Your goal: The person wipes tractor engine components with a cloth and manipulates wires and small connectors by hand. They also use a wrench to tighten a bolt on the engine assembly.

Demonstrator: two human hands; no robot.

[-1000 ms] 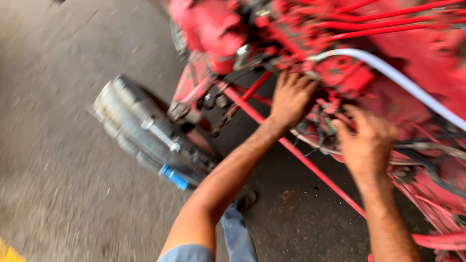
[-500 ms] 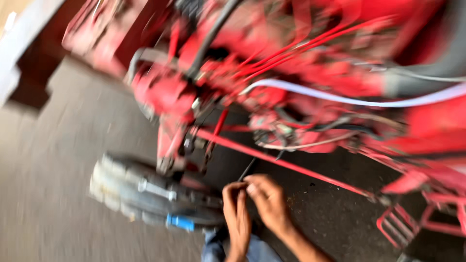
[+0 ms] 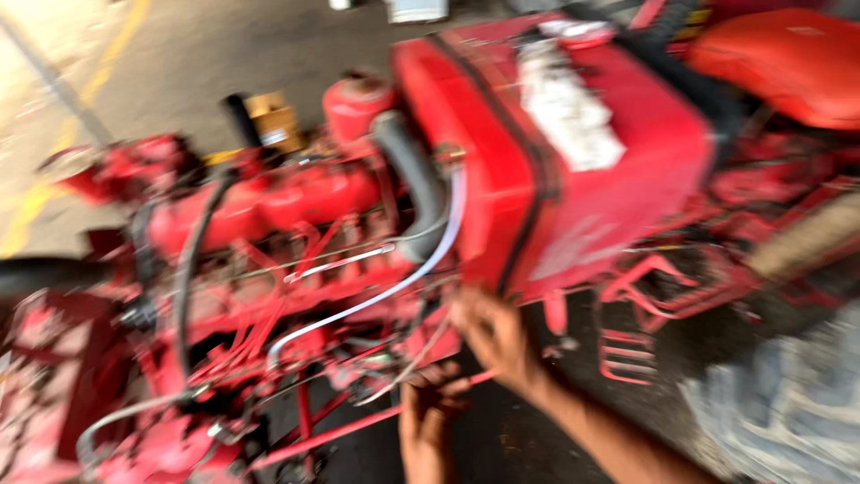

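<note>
The red tractor engine (image 3: 296, 269) lies blurred across the left and middle of the view, its painted block crossed by thin red rods (image 3: 358, 430) and a clear hose (image 3: 394, 287) that curves down from beside the boxy red fuel tank (image 3: 555, 152).

— Left hand (image 3: 425, 421)?
— Low in the near centre, rising from the bottom edge, fingers curled up and inward. Blurred; grip impossible to judge.
— Right hand (image 3: 493, 336)?
— Just beyond and to the right, close to the left, fingers bent leftward, bare forearm running down to the near right.
</note>
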